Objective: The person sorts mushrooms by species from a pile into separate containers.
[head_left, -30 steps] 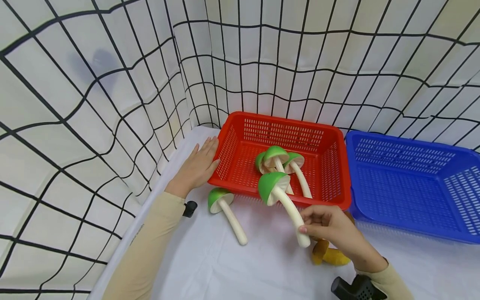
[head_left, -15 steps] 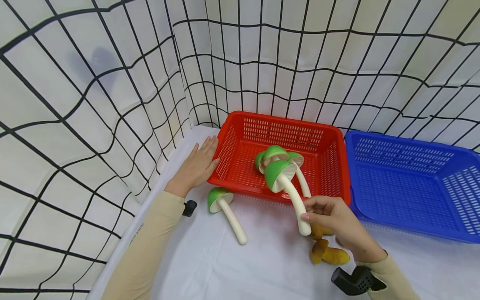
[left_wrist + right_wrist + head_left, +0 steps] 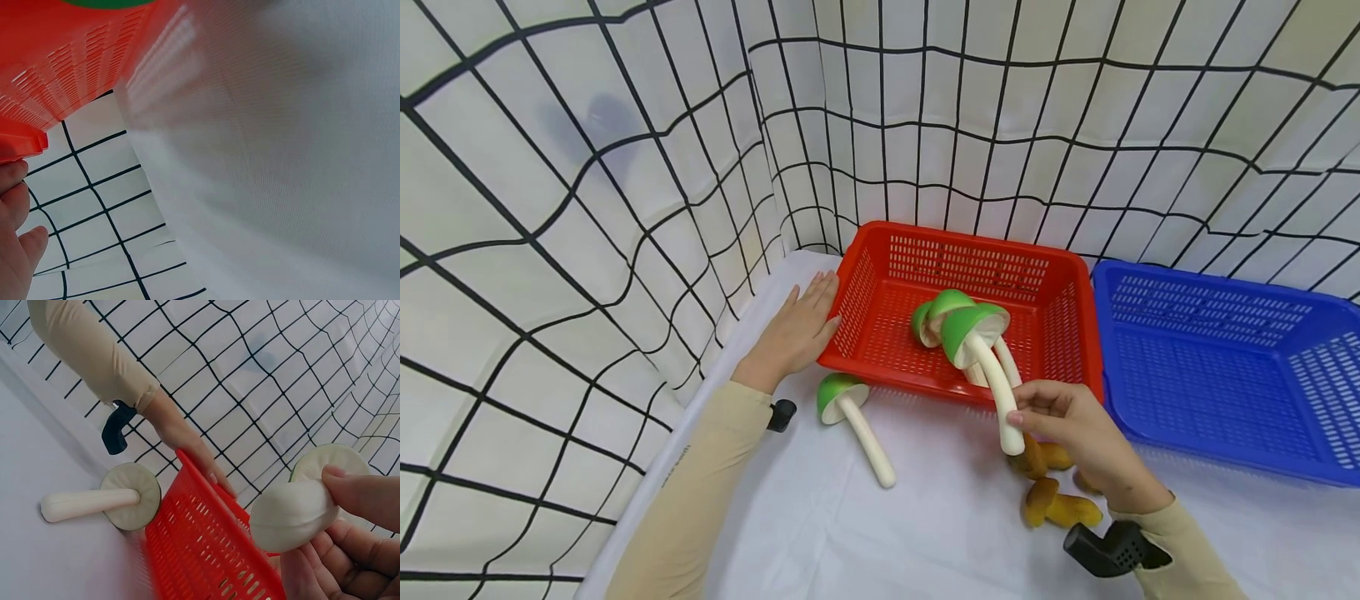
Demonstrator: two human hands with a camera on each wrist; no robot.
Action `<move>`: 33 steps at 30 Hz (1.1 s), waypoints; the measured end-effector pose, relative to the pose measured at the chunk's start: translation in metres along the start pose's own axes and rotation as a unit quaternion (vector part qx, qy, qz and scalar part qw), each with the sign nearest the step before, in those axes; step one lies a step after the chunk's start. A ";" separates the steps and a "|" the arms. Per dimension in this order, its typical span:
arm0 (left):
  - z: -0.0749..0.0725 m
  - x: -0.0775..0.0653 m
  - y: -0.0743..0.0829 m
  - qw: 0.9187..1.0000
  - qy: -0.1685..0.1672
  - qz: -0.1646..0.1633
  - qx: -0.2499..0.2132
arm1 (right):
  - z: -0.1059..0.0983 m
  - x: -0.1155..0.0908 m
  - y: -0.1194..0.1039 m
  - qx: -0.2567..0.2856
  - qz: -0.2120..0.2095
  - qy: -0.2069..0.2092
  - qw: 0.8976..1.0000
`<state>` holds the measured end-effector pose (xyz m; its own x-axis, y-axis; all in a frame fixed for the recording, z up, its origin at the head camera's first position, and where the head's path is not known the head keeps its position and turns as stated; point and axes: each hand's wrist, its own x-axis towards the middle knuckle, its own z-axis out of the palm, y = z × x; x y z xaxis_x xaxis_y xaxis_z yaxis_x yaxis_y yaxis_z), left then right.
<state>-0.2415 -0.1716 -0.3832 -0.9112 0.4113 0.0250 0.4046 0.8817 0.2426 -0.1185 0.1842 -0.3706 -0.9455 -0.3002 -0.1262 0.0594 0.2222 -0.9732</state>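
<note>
My right hand (image 3: 1071, 429) pinches the white stem of a green-capped toy mushroom (image 3: 992, 371) between thumb and fingers, close to the stem's lower end. Its cap hangs over the front part of the red basket (image 3: 880, 371), overlapping several similar mushrooms (image 3: 953, 302) lying inside. In the right wrist view the stem's blunt end (image 3: 290, 515) faces the camera. With fingers straight, my left hand (image 3: 797, 329) rests against the basket's left side; its fingertips (image 3: 15, 172) show at the red rim in the left wrist view. Another green-capped mushroom (image 3: 857, 429) lies on the white cloth before the basket.
A blue basket (image 3: 1213, 367) stands right against the red one. Several yellow-brown mushrooms (image 3: 1060, 504) lie on the cloth under and beside my right hand. Black wire grid (image 3: 1000, 108) over white sheeting rises behind the baskets and along the left.
My right hand has moved up and forward with the mushroom, bringing its cap from the basket's front rim to over the inside. My left hand stays in place.
</note>
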 end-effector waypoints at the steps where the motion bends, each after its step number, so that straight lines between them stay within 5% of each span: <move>1: 0.000 0.000 0.000 1.000 0.000 0.000 0.000 | -0.001 0.001 -0.001 -0.002 0.003 0.002 1.000; 22: 0.002 0.001 0.001 1.000 0.002 -0.002 -0.005 | -0.022 0.014 -0.013 -0.007 0.034 0.042 0.999; 33: 0.002 0.001 -0.001 1.000 0.003 0.005 -0.003 | -0.032 0.024 -0.018 -0.058 0.052 0.053 0.996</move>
<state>-0.2423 -0.1715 -0.3848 -0.9076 0.4185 0.0332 0.4132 0.8764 0.2474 -0.1527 0.2023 -0.3501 -0.9650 -0.1718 -0.1980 0.1270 0.3541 -0.9265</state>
